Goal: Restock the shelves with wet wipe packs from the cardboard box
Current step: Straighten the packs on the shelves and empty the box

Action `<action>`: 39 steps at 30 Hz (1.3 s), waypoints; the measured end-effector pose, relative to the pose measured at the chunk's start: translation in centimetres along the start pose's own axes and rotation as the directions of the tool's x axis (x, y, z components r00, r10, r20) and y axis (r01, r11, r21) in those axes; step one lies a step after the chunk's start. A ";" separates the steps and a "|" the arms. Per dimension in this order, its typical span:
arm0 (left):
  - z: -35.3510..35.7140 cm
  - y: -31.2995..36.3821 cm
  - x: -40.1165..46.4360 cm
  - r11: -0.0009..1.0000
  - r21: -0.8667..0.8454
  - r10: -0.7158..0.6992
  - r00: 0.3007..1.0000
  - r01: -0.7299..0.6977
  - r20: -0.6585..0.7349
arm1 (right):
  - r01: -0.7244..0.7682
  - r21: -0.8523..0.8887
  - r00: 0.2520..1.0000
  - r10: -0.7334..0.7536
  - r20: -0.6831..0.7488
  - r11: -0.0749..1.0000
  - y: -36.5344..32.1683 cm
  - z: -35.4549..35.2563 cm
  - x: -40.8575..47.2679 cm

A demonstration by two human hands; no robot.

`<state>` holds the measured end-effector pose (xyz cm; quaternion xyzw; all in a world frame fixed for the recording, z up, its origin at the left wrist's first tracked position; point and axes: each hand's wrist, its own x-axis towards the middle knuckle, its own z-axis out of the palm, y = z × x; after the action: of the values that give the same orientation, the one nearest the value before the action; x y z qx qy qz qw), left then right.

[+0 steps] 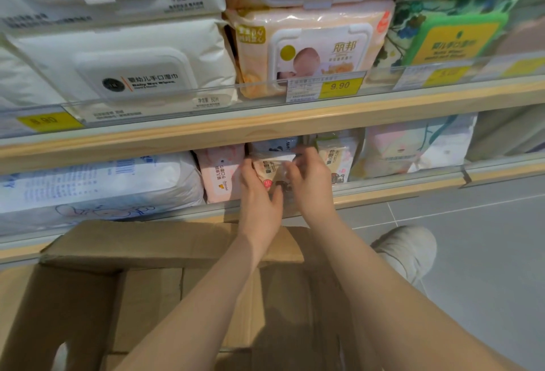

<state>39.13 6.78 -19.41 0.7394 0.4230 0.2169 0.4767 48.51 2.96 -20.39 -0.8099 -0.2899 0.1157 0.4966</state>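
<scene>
Both hands, left hand (pixel 259 193) and right hand (pixel 312 187), are gripping a small wipe pack (pixel 272 168) at centre frame, seating it on the lower shelf (pixel 398 186); the cardboard box (pixel 88 297) is looking nearly empty.

Two hands: left hand (pixel 259 193), right hand (pixel 312 184). One cardboard box (pixel 88 297), near. Two wooden shelf edges: upper shelf (pixel 265 125), lower shelf (pixel 398 190). Three yellow price tags visible; one (pixel 339 86) legible. One shoe (pixel 410 249), right.
</scene>
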 end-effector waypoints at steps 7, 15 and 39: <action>-0.1 0.7 1.0 0.971 0.232 0.110 0.975 -0.064 -0.192 | -0.175 0.197 0.982 0.158 0.102 0.965 0.1 -0.9 0.0; 0.1 1.2 1.4 0.999 0.029 0.032 0.981 -0.027 -0.190 | -0.135 0.107 0.987 0.124 0.103 0.985 0.7 -1.1 -0.3; 7.1 2.4 1.4 0.994 0.081 0.022 0.840 -0.078 0.542 | -0.014 -0.237 0.997 0.031 0.068 0.971 6.1 -6.0 -1.0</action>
<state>46.02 3.83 -20.61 0.8043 0.2624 -0.0092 0.5330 52.70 -4.06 -22.90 -0.8618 -0.3100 0.1148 0.3846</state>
